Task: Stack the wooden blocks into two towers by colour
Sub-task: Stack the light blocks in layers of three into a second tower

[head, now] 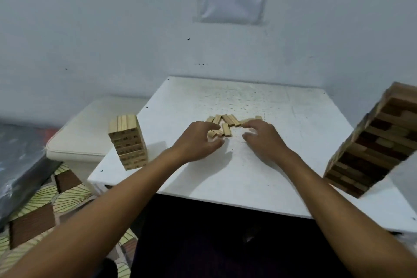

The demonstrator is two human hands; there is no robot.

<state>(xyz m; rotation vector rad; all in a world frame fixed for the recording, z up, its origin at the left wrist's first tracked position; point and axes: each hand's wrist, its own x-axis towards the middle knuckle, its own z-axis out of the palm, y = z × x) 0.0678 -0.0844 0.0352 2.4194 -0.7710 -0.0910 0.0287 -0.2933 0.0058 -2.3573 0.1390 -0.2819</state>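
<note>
Loose pale blocks point(225, 123) at table point(293, 165) centre are being gathered: one is pinched by the left hand point(198, 140); the right hand point(262, 136) reaches, grasp indeterminable. Next, transfer to the pale tower point(128, 141) (left edge) is judged necessary.

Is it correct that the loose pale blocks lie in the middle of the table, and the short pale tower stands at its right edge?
Not quite. The head view shows the short pale tower at the table's left edge; the loose pale blocks do lie in the middle.

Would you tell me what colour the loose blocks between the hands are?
Light, pale wood, like the left tower; the head view shows the loose blocks clearly.
</note>
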